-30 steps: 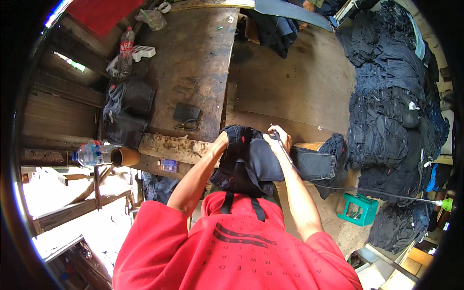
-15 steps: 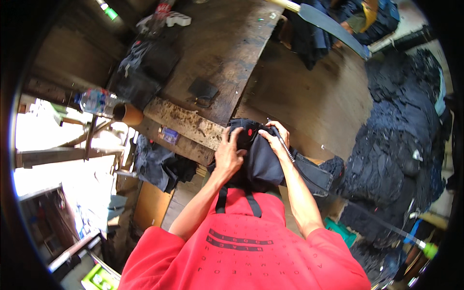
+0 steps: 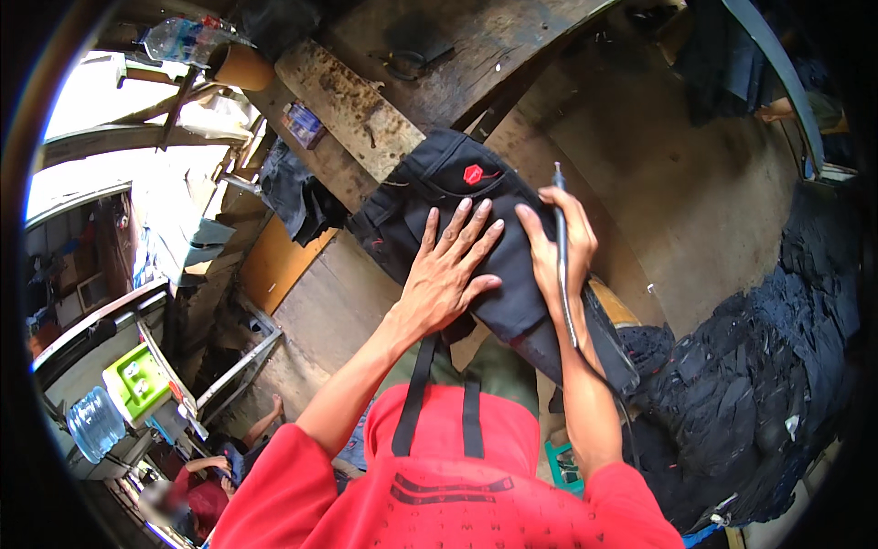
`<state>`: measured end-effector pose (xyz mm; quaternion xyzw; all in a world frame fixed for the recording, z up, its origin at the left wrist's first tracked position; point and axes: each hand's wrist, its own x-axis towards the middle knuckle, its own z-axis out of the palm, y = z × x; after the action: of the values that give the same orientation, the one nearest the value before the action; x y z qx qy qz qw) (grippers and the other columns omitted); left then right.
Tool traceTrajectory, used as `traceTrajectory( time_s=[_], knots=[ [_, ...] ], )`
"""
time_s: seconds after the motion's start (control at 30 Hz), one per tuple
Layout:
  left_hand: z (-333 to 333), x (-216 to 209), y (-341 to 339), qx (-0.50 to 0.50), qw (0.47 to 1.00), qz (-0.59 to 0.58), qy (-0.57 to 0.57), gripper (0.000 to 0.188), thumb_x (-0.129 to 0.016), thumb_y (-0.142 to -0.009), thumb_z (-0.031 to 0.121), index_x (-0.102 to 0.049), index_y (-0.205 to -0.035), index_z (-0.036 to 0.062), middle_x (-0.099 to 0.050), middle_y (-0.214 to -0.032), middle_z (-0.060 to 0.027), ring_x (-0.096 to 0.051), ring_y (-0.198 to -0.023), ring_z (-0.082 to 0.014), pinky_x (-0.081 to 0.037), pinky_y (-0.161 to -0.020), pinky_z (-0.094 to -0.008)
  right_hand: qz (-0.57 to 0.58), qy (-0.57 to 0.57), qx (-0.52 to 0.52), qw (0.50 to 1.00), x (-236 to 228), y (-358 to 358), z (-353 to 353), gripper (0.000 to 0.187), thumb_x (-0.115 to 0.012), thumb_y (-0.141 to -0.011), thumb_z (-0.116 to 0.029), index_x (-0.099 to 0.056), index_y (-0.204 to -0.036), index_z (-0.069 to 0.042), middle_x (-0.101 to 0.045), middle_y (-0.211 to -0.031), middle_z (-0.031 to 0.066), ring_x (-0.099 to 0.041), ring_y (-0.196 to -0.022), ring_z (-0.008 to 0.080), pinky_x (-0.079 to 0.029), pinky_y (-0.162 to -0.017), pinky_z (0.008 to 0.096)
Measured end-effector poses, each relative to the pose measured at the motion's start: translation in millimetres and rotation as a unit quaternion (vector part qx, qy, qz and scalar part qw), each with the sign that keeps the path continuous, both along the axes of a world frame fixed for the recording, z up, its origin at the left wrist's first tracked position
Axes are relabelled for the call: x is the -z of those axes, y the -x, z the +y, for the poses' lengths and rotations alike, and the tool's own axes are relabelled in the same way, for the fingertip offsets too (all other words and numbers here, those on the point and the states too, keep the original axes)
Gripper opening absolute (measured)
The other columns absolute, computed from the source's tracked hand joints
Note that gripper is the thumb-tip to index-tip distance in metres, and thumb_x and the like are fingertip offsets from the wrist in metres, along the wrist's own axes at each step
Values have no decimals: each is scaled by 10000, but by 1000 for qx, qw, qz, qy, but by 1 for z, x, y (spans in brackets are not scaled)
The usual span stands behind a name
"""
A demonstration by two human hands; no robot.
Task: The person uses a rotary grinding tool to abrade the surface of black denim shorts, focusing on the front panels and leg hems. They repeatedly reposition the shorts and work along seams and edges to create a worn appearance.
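A pair of dark trousers (image 3: 494, 265) lies spread in front of me over the end of a board, with a red six-sided label beside a pocket. Flat on the cloth rests my left hand (image 3: 453, 265), its fingers apart. My right hand (image 3: 569, 240) grips a slim pen-shaped tool (image 3: 561, 220), thin tip pointing away from me. A dark cable runs from the tool down along my right forearm. The right thumb points toward the trousers; whether it touches them I cannot tell.
A stained wooden board (image 3: 338, 101) juts from the workbench (image 3: 494, 69). A small purple box (image 3: 303, 126), a brown pot (image 3: 240, 68) and a plastic bottle (image 3: 187, 41) stand left. Dark cloth (image 3: 741, 384) is heaped right. Another person (image 3: 197, 489) sits at the lower left.
The trousers, bunched up before, now lie flatter and wider. My left hand has flattened onto them. My right hand has moved right, and the tool now points upward. My view has shifted.
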<state>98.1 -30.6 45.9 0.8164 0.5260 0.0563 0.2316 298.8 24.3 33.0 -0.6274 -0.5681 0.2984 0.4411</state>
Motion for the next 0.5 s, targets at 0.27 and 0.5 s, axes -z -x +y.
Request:
traceTrajectory(
  time_s=[0.27,0.5],
  knots=[
    [15,0,31,-74,958,-187,-204,348,-968,-770,174,-814,-1080,138,-813,-1058,-9,-710,-1105,-232,-489,-1043,-472,72,-45,-170,982,-5,-28,-24,289,-738,-1024,-102,-727,-1262,61,-810,-1048,204,-818,-990,339,-647,-883,418],
    [94,6,46,41,990,-100,-89,690,-839,-718,726,-764,-1310,380,-394,-1761,-72,-180,-1679,-398,4,-1327,-677,-78,-112,-241,961,2,-19,-13,339,-723,-867,4,-754,-1187,108,-795,-1134,292,-795,-1128,423,-604,-1083,516]
  ],
)
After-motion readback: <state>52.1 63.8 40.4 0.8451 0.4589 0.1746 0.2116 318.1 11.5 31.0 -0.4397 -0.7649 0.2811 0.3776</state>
